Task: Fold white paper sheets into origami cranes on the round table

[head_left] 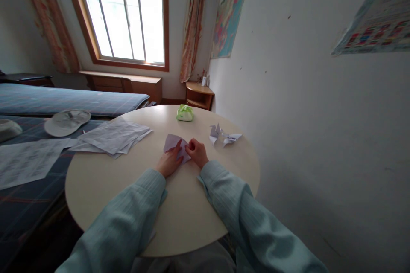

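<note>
A folded sheet of white paper (pixel 172 141) lies on the round table in front of me, partly covered by my hands. My left hand (pixel 169 160) rests on its left side, index finger stretched across the paper and thumb apart, pressing it down. At the paper's right edge my right hand (pixel 196 152) is closed, with thumb and fingertips pinching that edge. Two folded paper figures, an upright one (pixel 215 133) and a flatter one (pixel 232 138), stand to the right, beyond my right hand.
A green tissue pack (pixel 185 113) sits near the far edge of the round table (pixel 128 196). Printed sheets (pixel 112 136) overlap the table's left edge, beside a bed (pixel 35 196) with a white cap (pixel 67 122). The wall (pixel 304 136) rises close on the right.
</note>
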The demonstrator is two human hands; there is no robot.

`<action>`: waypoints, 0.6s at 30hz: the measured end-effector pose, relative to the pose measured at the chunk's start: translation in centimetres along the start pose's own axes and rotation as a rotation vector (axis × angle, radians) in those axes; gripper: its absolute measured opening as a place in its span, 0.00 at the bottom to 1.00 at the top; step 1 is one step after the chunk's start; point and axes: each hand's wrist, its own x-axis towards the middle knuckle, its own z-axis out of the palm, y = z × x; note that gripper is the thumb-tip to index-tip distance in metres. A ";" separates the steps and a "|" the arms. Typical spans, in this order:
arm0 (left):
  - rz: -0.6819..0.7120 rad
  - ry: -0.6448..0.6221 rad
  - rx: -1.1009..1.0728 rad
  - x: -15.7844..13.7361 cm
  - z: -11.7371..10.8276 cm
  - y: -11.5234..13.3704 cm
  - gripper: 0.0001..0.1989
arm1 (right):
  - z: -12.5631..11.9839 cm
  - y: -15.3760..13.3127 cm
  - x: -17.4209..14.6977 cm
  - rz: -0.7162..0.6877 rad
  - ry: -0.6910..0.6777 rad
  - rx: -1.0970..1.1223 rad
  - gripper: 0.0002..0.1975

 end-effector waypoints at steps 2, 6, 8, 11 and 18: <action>-0.001 0.006 0.006 0.0 0.0 0.0 0.32 | 0.0 0.0 0.0 -0.015 -0.007 0.005 0.09; 0.003 0.008 0.012 0.0 0.0 0.0 0.32 | 0.1 0.1 0.0 -0.023 -0.022 -0.007 0.08; 0.010 0.005 0.014 0.1 0.0 -0.1 0.32 | 0.1 0.1 0.0 -0.026 -0.022 -0.011 0.08; 0.009 0.002 0.021 0.1 0.0 0.0 0.31 | 0.2 0.2 -0.1 -0.042 -0.018 -0.003 0.09; -0.017 -0.011 0.040 -0.2 -0.4 0.4 0.30 | -0.9 0.0 0.4 -0.136 0.309 0.057 0.11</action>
